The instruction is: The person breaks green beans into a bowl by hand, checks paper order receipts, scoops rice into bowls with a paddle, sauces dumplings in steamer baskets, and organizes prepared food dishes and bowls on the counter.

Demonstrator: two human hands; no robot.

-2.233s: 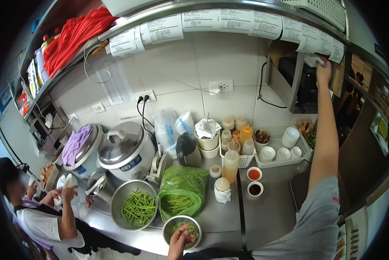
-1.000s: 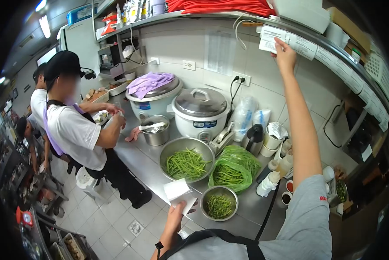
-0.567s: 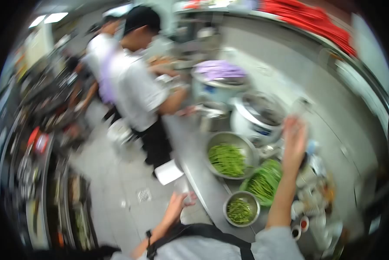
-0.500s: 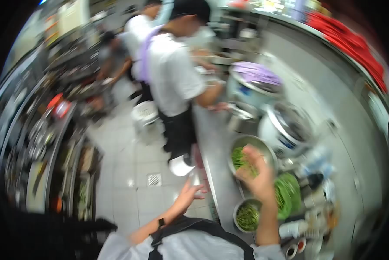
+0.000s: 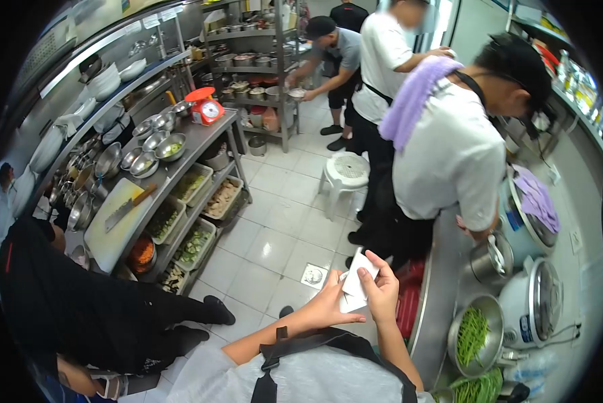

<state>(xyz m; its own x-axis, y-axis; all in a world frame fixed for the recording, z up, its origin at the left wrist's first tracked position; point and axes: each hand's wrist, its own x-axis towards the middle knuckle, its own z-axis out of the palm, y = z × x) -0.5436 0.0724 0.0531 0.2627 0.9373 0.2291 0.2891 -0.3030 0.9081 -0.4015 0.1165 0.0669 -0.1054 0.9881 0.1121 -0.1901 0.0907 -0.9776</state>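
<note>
In front of my body, over the tiled floor, I hold what looks like folded white paper [image 5: 359, 277] between both hands. My left hand [image 5: 329, 299] supports it from the left and below, its thumb stretched along the lower edge. From the right, my right hand [image 5: 382, 287] pinches the upper part between thumb and fingers. The paper stands at a tilt, with one layer leaning over another. Any writing on it is too small to make out.
A metal counter [image 5: 442, 295] on my right bears a bowl of green vegetables [image 5: 472, 339] and a rice cooker [image 5: 526, 309]. Co-workers stand ahead, near a white stool [image 5: 347, 168]. A knife [image 5: 130, 207] lies on a cutting board [image 5: 113, 232] at left; a dark-clothed person is close beside me.
The view has swung left. My hands, apart before with the right one raised near the vegetable bowl, are now together on the white paper. The stool and co-workers appear farther right in view.
</note>
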